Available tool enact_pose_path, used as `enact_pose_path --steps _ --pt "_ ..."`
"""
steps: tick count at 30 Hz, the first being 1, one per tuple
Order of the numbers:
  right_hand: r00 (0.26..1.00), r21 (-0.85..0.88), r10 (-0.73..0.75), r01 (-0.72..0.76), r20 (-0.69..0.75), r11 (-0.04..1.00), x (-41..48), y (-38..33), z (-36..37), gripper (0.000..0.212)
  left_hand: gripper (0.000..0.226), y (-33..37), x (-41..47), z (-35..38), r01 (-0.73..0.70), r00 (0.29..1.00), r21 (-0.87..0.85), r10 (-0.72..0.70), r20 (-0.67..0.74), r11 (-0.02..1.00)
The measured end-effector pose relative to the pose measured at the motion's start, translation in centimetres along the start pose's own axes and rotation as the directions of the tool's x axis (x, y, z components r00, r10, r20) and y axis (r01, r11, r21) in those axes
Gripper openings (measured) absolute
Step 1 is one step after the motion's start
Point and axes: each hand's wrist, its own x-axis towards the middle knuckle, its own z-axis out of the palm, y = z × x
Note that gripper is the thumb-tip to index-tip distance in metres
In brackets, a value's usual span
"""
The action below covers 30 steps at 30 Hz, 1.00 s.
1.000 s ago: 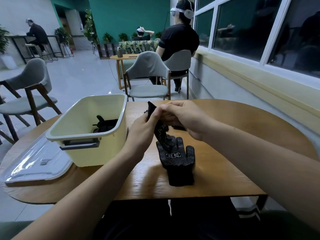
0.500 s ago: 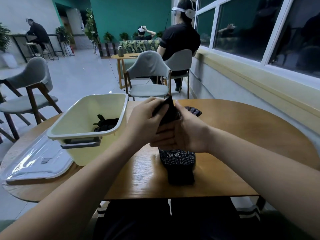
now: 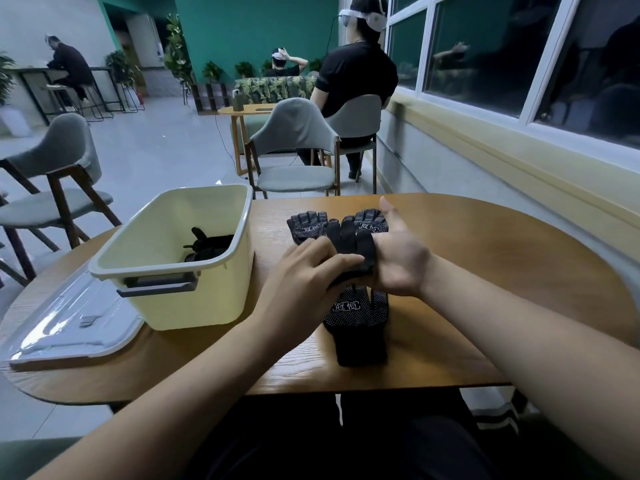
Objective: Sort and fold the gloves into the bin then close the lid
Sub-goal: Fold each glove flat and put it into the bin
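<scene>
A black glove (image 3: 351, 242) is held between both hands above the middle of the counter (image 3: 502, 271). Its plain back is turned up and its long axis runs from the near edge to the far edge, fingers pointing at the far edge. Half a second earlier it was bunched and clasped tightly by both hands; now it is spread flat and the hands have been drawn apart.

The left hand (image 3: 311, 268) is laid over the cuff end with fingers nearly straight, pressing on the fabric. Its thumb is hidden, so a pinch from below cannot be told. The right hand (image 3: 401, 261) is opened, thumb raised, and the glove's finger end is draped across its straight fingers.

Just below, towards the near edge, a dotted glove (image 3: 360, 323) lies flat on the same axis, cuff to the near edge, unmoved since the earlier frame. Nearer the far edge a left far glove (image 3: 308, 225) and a right far glove (image 3: 370, 220) lie side by side, fingertips towards that edge; before, they were mostly covered by the hands.

Towards the left edge stands a cream bin (image 3: 194, 306) with black gloves (image 3: 211, 245) inside. A clear lid (image 3: 69, 327) lies flat beside it at the left edge.
</scene>
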Motion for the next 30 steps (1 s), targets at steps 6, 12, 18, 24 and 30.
enact_pose_path --steps 6,12,18,24,30 --pt "1.0 -0.082 0.016 -0.016 -0.002 0.997 -0.2 0.4 -2.1 0.122 0.027 0.3 -1.9 1.0 0.035 0.996 0.025 -0.037 0.085 0.999" --pt "0.988 -0.147 -0.016 -0.006 -0.153 0.989 0.0 0.8 -3.9 0.116 0.013 1.0 -3.4 2.2 0.022 0.985 -0.018 -0.018 0.171 1.0" --pt "0.969 -0.22 -0.015 -0.04 -0.247 0.975 -0.4 1.2 -4.5 0.109 0.014 1.6 -4.8 3.1 -0.004 0.964 -0.05 0.017 0.266 0.999" --pt "0.955 -0.31 -0.026 -0.07 -0.296 0.948 -0.2 1.4 -4.1 0.105 0.017 2.1 -5.5 3.2 0.003 0.96 -0.115 0.03 0.277 0.993" --pt "0.946 -0.282 -0.036 -0.059 -0.322 0.958 -0.3 1.5 -4.0 0.104 0.018 2.1 -6.1 3.4 -0.018 0.963 -0.104 0.045 0.265 0.994"
